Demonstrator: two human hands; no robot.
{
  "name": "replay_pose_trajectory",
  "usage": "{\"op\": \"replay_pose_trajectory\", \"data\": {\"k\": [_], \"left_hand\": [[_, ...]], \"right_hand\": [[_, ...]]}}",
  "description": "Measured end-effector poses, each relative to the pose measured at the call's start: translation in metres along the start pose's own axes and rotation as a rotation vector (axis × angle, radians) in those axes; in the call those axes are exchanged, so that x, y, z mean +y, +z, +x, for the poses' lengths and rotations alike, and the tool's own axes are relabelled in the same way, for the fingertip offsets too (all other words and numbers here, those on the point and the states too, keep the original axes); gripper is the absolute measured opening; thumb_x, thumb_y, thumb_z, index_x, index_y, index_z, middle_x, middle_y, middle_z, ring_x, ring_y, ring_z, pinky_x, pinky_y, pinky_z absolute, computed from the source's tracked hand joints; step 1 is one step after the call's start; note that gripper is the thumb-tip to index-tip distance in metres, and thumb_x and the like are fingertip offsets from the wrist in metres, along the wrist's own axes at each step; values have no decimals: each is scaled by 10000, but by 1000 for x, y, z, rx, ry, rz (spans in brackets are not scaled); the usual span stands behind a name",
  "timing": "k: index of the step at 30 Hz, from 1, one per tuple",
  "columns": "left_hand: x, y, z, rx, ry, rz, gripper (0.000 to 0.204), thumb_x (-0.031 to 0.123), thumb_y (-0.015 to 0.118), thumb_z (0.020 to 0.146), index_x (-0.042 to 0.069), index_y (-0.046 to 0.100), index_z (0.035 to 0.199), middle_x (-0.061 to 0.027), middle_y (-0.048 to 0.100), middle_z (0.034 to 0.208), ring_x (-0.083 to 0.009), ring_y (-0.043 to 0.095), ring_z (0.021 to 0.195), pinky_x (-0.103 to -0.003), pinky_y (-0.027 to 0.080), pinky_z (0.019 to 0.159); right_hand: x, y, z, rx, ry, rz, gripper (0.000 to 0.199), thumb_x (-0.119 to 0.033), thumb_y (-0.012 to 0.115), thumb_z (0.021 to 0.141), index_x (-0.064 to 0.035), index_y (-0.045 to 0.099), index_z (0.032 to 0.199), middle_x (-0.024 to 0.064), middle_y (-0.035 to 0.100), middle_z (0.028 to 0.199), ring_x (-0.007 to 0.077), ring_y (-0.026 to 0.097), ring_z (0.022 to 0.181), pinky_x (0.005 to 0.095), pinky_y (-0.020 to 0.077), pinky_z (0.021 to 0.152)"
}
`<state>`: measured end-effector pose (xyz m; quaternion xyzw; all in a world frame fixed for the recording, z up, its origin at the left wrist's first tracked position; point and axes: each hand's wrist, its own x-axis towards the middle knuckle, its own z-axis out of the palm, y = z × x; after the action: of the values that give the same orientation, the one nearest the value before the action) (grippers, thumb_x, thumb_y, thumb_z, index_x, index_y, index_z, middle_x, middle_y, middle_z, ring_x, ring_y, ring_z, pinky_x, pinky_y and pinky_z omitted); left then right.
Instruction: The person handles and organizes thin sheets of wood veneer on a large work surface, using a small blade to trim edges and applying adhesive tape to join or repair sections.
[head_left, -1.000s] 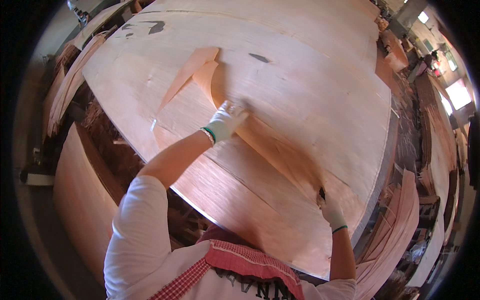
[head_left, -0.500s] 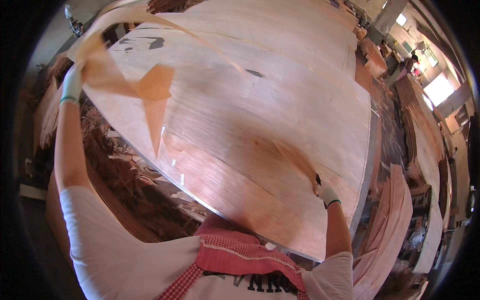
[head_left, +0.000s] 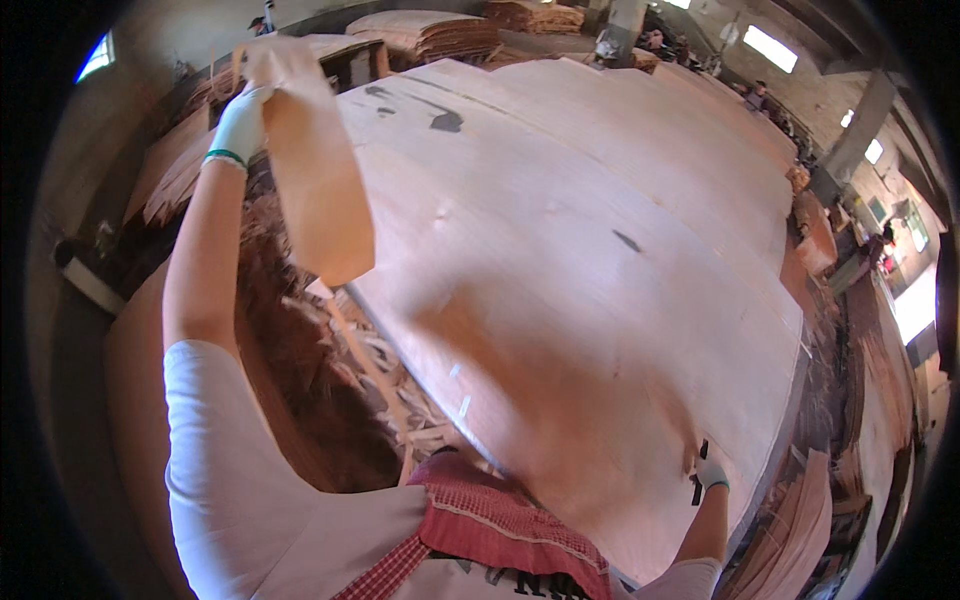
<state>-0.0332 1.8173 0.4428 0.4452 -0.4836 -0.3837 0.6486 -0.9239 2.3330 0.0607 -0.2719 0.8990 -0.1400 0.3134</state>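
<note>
My left hand (head_left: pixel 242 125), in a white glove with a green cuff, is raised beyond the far left edge of a wide wood veneer sheet (head_left: pixel 580 230). It is closed on the top of a strip of veneer (head_left: pixel 325 205), which hangs down over the sheet's left edge. Low on the right, my gloved right hand (head_left: pixel 712 472) is closed around a small black tool (head_left: pixel 697 490) just above the sheet. The tool's exact kind is too small to make out. Dark holes mark the sheet's far part.
Torn veneer scraps (head_left: pixel 370 350) lie in a heap along the left edge of the stack. Veneer piles (head_left: pixel 425 35) stand at the back, and loose sheets (head_left: pixel 790 520) lean at the right. A pillar (head_left: pixel 850 140) rises at the far right.
The veneer strip was twisting and blurred in my left hand; now it hangs as a broad piece. My view has tilted up and left, and both hands appear further right.
</note>
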Motion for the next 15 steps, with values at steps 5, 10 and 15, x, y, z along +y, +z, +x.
{"op": "replay_pose_trajectory", "data": {"k": [5, 10, 15], "left_hand": [[7, 4, 171, 142, 713, 562, 308, 109, 520, 883, 56, 630, 1166, -32, 652, 927, -164, 598, 834, -311, 494, 724], [-13, 192, 240, 86, 811, 367, 394, 11, 474, 915, 46, 570, 1295, -129, 619, 1254, -188, 598, 1111, -270, 441, 962], [-57, 487, 151, -211, 1086, 588, 425, 25, 472, 896, 98, 559, 1306, -138, 624, 1239, -286, 578, 1166, -370, 432, 1026]], "right_hand": [[64, -41, 24, 378, 1, -270, 334, -253, 579, 853, 47, 628, 992, 251, 666, 847, 376, 670, 768, 478, 524, 674], [-38, -18, 7, 472, 179, -346, 295, -251, 515, 918, -11, 635, 1040, 275, 657, 982, 438, 634, 953, 515, 510, 797], [-40, -62, -22, 672, 292, 46, 283, -277, 498, 956, -17, 537, 1061, 203, 624, 779, 323, 632, 696, 442, 494, 589]]}}
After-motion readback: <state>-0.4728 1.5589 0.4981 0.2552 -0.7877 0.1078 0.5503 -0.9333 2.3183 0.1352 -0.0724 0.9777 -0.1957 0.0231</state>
